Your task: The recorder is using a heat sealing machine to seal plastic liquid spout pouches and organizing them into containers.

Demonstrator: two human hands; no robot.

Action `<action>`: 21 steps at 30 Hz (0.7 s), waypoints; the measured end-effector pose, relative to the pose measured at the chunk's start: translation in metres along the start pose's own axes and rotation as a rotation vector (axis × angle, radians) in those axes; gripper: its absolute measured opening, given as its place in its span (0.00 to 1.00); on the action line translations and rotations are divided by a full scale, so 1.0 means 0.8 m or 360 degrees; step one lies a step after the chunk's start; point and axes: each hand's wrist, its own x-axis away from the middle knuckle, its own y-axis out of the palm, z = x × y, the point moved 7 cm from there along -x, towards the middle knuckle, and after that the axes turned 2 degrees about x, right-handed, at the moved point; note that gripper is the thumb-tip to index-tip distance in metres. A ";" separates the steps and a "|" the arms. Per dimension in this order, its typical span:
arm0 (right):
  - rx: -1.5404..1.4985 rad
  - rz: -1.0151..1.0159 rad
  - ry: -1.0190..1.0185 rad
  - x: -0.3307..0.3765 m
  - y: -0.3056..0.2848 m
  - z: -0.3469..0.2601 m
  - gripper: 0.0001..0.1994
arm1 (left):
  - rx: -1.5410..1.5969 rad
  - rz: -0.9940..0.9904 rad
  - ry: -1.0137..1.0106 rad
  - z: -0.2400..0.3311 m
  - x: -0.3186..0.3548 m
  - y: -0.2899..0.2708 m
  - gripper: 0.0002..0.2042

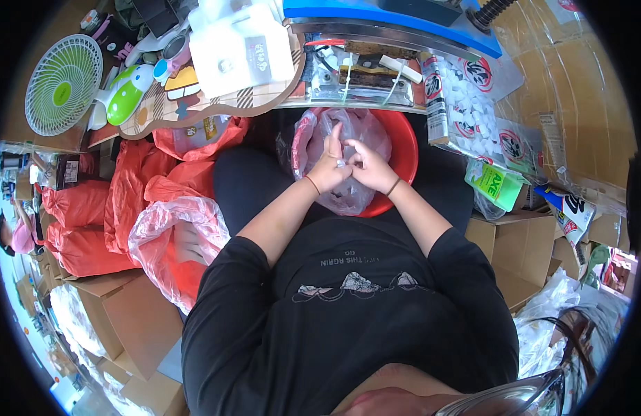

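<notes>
My left hand (pixel 328 168) and my right hand (pixel 370 170) meet above a red basin (pixel 402 142) between my knees. A clear plastic bag (pixel 355 201) lines the basin and bulges over its near rim. The fingers of my left hand are curled, with one digit pointing up. My right hand is closed too, its fingertips bent against the left hand. A tiny pale spot shows between them, too small to name. What lies down in the bag is mostly hidden by my hands.
White small parts fill an open box (pixel 466 97) on the right. A green-and-white fan (pixel 64 84) stands far left, near a white package (pixel 244 55). Red bags (pixel 84 236) and an open plastic-lined bag (pixel 175 232) crowd my left; cardboard boxes (pixel 511 249) stand right.
</notes>
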 end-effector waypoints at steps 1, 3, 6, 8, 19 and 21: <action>-0.0135 -0.0088 0.0119 -0.002 0.000 0.006 0.21 | 0.0007 0.0000 -0.0043 0.002 0.000 -0.003 0.52; -0.0404 -0.0265 0.0357 -0.004 0.005 0.015 0.20 | 0.0012 0.0000 -0.0086 -0.002 0.000 -0.004 0.53; -0.0033 -0.0112 0.0105 -0.015 0.007 -0.001 0.16 | -0.0104 0.0069 0.0103 0.003 0.001 -0.004 0.53; 0.0149 -0.0033 -0.0019 -0.019 0.006 -0.004 0.14 | -0.0089 0.0060 0.0116 0.000 0.001 -0.005 0.52; -0.0052 0.0622 0.0115 -0.012 -0.124 0.015 0.05 | -0.0135 -0.0866 -0.1034 -0.060 0.010 -0.009 0.38; 0.0134 0.0340 0.0007 -0.010 -0.119 0.002 0.06 | -0.0032 -0.0411 -0.0468 -0.053 -0.003 -0.012 0.38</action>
